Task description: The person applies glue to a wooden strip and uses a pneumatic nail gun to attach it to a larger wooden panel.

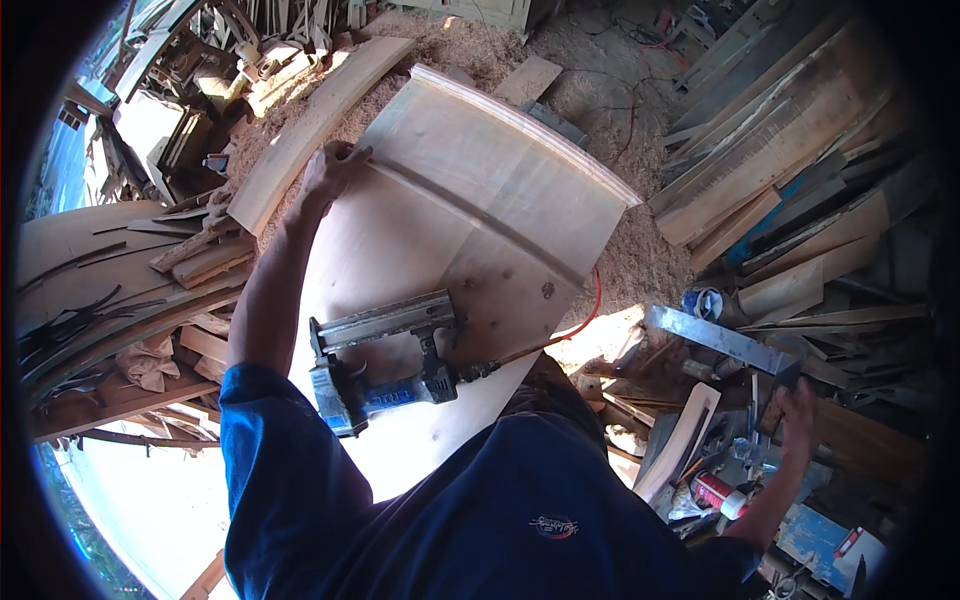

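A large pale wooden panel [400,225] lies in front of me, with a dark groove across it and a layered moulded edge at its far end. My left hand [338,168] grips its left edge near the groove. On the panel rests a blue and black air nail gun [385,365], its metal magazine on the far side. A red-orange hose [598,298] shows at the panel's right. Out to the right, my right hand [797,405] is closed around the dark stock of a try square [715,337], whose metal blade points left.
Long boards [770,140] are stacked at the right, and a curved plank [320,125] lies beyond my left hand. Shavings [640,130] cover the floor. By my right forearm are a red and white bottle [718,494] and cluttered tools. More timber [130,340] is piled left.
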Tool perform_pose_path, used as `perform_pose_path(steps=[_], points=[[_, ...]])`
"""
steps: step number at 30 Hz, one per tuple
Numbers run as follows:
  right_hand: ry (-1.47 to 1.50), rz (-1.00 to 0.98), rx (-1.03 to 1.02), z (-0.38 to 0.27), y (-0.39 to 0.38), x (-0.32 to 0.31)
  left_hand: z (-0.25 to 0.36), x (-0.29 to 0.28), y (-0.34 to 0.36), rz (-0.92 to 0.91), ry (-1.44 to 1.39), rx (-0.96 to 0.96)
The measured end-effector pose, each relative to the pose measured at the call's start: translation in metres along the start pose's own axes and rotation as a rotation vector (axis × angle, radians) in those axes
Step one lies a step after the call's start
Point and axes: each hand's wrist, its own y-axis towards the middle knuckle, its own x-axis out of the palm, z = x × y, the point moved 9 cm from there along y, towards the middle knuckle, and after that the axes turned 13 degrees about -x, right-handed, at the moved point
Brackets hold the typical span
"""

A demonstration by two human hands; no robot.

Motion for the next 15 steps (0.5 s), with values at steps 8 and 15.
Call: perform_pose_path(steps=[8,15], points=[[0.542,-0.164,-0.231,-0.088,0.095,0.212,-0.012,0.005,0.026,-0.022,0.187,-0.043],[0.613,-0.486,-0.062,-0.081,0.132,0.426,0.001,0.003,0.023,0.013,0.157,0.049]])
